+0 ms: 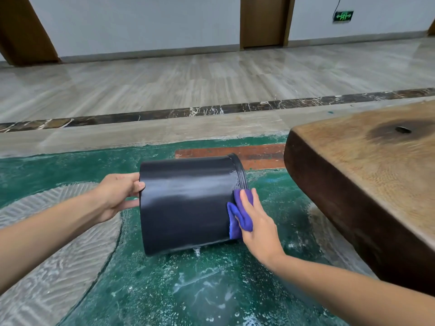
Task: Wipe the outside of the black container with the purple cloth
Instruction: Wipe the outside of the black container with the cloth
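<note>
The black container [186, 203] lies on its side above the green floor, its rim pointing right and its base to the left. My left hand [117, 196] grips the base edge, thumb on the outer wall. My right hand [256, 222] presses the bunched purple cloth [237, 215] against the container's outer wall just below the rim. A wet sheen shows on the wall's upper part.
A thick wooden slab table [367, 175] stands close on the right, its corner near the container's rim. The green floor [188, 290] is wet and speckled white. A pale grooved patch [58, 243] lies to the left. A polished tiled hallway stretches behind.
</note>
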The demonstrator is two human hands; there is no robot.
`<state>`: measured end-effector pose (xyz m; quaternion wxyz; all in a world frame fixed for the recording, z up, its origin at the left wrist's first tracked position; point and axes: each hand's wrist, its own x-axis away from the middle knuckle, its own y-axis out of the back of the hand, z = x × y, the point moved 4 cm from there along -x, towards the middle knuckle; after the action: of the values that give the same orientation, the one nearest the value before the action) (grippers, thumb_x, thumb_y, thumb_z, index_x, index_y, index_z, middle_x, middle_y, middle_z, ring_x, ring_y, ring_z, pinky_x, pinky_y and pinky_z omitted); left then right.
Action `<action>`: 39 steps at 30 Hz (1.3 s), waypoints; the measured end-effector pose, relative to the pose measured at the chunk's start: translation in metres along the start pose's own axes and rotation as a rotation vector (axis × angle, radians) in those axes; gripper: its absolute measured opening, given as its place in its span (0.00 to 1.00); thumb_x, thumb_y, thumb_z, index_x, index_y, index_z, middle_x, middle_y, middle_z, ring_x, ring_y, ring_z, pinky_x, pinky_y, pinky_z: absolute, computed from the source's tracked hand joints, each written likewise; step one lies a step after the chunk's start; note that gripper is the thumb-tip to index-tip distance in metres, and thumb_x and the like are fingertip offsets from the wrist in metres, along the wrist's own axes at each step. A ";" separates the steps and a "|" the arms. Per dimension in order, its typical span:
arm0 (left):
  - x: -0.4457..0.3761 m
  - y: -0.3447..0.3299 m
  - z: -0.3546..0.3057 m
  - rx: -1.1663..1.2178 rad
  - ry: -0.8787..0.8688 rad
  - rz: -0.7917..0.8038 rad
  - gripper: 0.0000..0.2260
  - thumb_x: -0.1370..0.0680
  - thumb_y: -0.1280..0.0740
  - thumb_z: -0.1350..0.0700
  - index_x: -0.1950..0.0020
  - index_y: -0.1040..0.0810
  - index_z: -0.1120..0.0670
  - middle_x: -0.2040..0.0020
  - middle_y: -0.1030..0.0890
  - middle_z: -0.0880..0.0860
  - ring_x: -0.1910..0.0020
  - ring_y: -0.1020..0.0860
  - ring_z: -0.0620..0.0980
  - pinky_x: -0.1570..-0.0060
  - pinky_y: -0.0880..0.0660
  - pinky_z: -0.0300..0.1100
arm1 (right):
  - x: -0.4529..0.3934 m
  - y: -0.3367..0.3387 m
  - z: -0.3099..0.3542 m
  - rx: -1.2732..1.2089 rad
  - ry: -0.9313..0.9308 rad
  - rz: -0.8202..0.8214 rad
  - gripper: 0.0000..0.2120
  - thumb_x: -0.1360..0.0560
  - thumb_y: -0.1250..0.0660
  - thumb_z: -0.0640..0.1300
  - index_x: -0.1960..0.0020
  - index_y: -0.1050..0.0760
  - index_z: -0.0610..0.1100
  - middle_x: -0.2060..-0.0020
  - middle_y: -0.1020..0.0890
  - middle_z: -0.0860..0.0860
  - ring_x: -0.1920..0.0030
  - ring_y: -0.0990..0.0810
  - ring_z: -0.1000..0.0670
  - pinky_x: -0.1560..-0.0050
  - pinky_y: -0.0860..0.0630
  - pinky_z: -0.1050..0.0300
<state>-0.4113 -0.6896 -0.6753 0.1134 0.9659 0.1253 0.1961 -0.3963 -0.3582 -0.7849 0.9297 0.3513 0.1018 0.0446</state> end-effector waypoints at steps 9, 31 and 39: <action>-0.008 0.005 0.001 0.040 0.051 -0.057 0.20 0.21 0.36 0.66 0.29 0.26 0.57 0.35 0.20 0.54 0.45 0.23 0.50 0.43 0.24 0.49 | 0.009 0.029 -0.012 -0.011 0.067 0.038 0.30 0.22 0.33 0.42 0.27 0.33 0.67 0.25 0.28 0.56 0.27 0.28 0.53 0.29 0.31 0.61; -0.022 0.000 -0.007 -0.009 -0.008 0.014 0.13 0.21 0.38 0.65 0.47 0.16 0.53 0.51 0.17 0.47 0.56 0.22 0.47 0.55 0.23 0.41 | -0.037 0.013 0.009 -0.072 0.063 -0.084 0.31 0.23 0.29 0.47 0.24 0.32 0.63 0.21 0.35 0.58 0.29 0.25 0.50 0.39 0.30 0.61; -0.008 -0.017 -0.010 -0.175 -0.178 0.194 0.08 0.23 0.29 0.54 0.44 0.17 0.49 0.43 0.16 0.44 0.43 0.18 0.45 0.52 0.18 0.41 | -0.051 0.033 -0.007 -0.369 -0.220 -0.192 0.27 0.23 0.28 0.41 0.26 0.26 0.53 0.30 0.24 0.59 0.36 0.27 0.66 0.52 0.38 0.87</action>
<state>-0.4256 -0.6744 -0.6740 0.1883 0.9735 0.0032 0.1298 -0.4480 -0.3365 -0.7604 0.9836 0.1666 0.0231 -0.0648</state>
